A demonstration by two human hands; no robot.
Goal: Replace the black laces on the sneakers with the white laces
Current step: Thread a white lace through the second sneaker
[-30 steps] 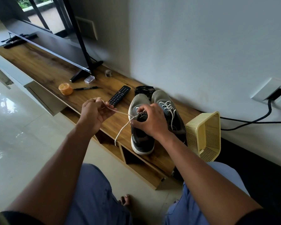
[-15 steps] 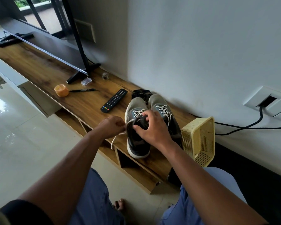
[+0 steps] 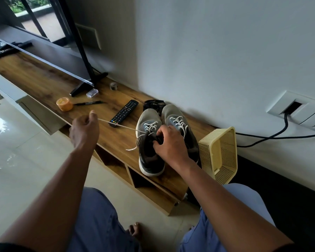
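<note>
Two grey sneakers stand side by side on the wooden TV cabinet [image 3: 44,82], toes toward the wall. The left sneaker [image 3: 149,153] carries a partly threaded white lace [image 3: 122,126]; the right sneaker [image 3: 178,122] is laced in white. My left hand [image 3: 85,130] pinches one lace end and holds it stretched taut to the left over the cabinet. The other lace end hangs loose beside the left sneaker. My right hand [image 3: 168,142] grips the left sneaker at its opening. A bundle of black laces [image 3: 153,104] lies behind the sneakers' toes.
A black remote [image 3: 124,113] lies under the taut lace. An orange tub [image 3: 64,104], a pen [image 3: 89,103] and a small clear box [image 3: 92,92] lie near the TV stand foot [image 3: 87,84]. A yellow basket [image 3: 219,153] lies tipped right of the sneakers. A black cable [image 3: 273,135] runs from the wall socket.
My left hand went from beside the left sneaker out to the left, drawing the white lace taut. My right hand stayed on the sneaker's opening.
</note>
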